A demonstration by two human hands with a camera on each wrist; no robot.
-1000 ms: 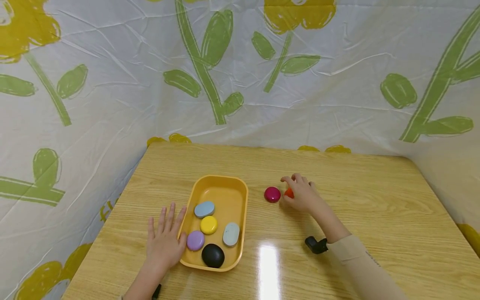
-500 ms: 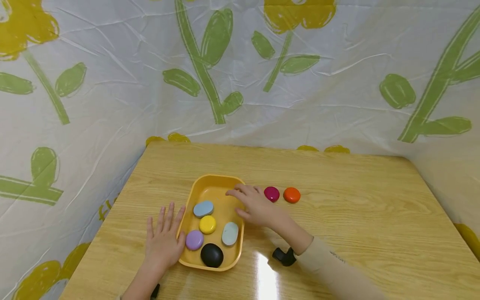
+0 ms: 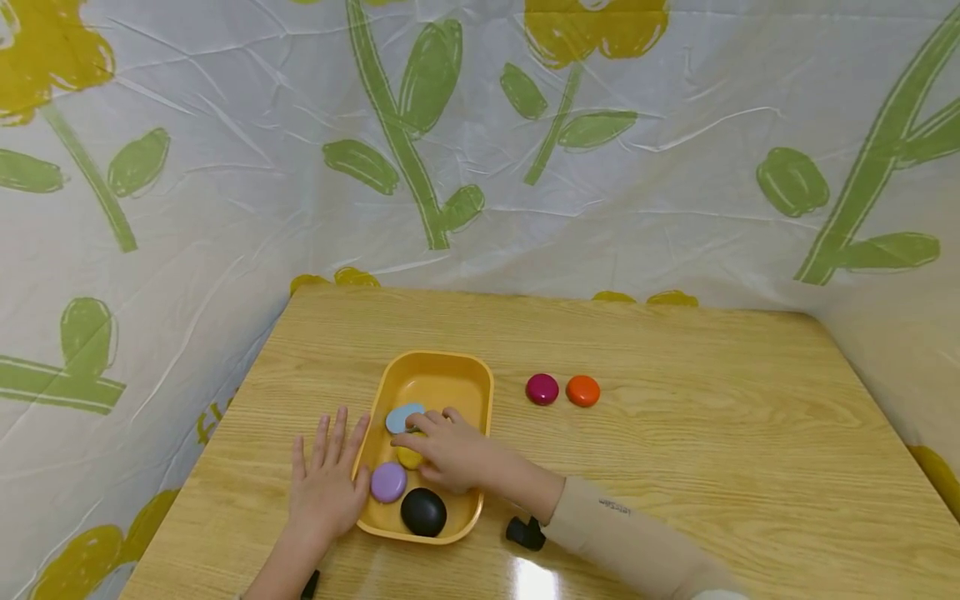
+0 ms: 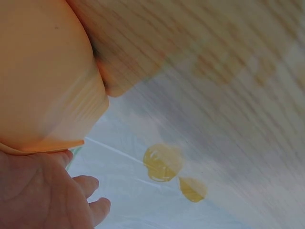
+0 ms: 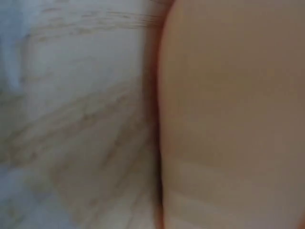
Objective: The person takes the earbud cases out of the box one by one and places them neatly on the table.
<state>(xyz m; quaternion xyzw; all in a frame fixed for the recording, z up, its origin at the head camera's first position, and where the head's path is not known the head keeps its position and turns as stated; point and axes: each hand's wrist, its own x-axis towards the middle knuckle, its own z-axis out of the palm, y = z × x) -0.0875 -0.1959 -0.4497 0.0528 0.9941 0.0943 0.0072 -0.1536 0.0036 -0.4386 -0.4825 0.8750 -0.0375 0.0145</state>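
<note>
A yellow tray (image 3: 482,504) holds several smooth, pebble-like pieces. Over it reaches my right hand (image 3: 453,454), its fingers arched above a yellow round piece (image 3: 410,457) and the thumb near that piece's side. A light blue oval piece (image 3: 401,418) lies partly under the fingertips. Nearer me are a lilac round piece (image 3: 389,482) and a larger black one (image 3: 423,512). My left hand (image 3: 327,483) lies with straight, spread fingers along the tray's left side, its thumb at the rim. The left wrist view shows this hand (image 4: 43,191) against the tray wall (image 4: 47,76).
On the wooden table (image 3: 675,467), right of the tray, a magenta round piece (image 3: 542,389) and an orange one (image 3: 583,391) sit side by side. A white cloth (image 3: 247,208) with flower prints hangs behind and at the sides. A black wrist device (image 3: 525,533) sits by the right sleeve.
My right hand has left the orange piece on the table and moved left and nearer, into the tray over the yellow piece, covering the pale grey-green one. My left hand has stayed put.
</note>
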